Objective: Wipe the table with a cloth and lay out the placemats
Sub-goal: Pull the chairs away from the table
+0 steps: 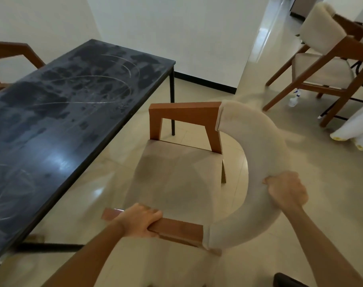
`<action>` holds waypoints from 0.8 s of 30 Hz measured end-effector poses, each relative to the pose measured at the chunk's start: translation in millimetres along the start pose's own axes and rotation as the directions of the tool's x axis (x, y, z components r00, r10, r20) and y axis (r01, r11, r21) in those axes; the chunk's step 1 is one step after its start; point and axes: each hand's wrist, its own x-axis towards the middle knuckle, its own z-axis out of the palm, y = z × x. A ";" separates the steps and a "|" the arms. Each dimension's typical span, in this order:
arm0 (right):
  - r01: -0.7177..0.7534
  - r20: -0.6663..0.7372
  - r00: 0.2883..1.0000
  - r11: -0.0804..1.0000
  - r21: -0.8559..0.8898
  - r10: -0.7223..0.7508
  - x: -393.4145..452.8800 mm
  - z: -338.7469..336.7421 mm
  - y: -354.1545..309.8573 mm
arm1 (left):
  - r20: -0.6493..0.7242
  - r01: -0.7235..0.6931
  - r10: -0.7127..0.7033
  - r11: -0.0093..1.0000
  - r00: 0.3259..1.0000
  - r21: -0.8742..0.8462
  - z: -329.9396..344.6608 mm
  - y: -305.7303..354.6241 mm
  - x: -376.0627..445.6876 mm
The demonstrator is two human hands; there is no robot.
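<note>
A long dark table (58,112) fills the left side, its top streaked with wet wipe marks and smears. Beside its right edge stands a wooden chair (176,175) with a beige seat and a curved padded backrest (257,162). My left hand (141,220) grips the chair's near wooden armrest. My right hand (286,191) grips the padded backrest from above. No cloth shows in either hand. Rolled white mats (354,125) lean in at the right edge.
A second wooden chair (325,59) stands at the back right on the tiled floor, with a spray bottle (294,99) under it. Part of another chair (12,56) shows behind the table at the far left. White walls close the back.
</note>
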 end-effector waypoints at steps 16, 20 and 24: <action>0.441 0.111 0.897 0.871 -0.217 -0.427 23.4 1.8 -45.3 | 0.016 0.611 -0.626 0.755 0.780 -0.237 20.8 -22.5 -62.6; 0.544 0.100 0.824 0.731 -0.411 -0.557 85.6 25.7 -97.1 | -0.011 0.645 -0.672 0.715 0.741 -0.271 24.6 -22.6 -62.1; 0.623 0.152 0.740 0.582 -0.522 -0.655 122.7 39.0 -141.7 | -0.022 0.663 -0.700 0.685 0.713 -0.303 26.1 -14.0 -60.8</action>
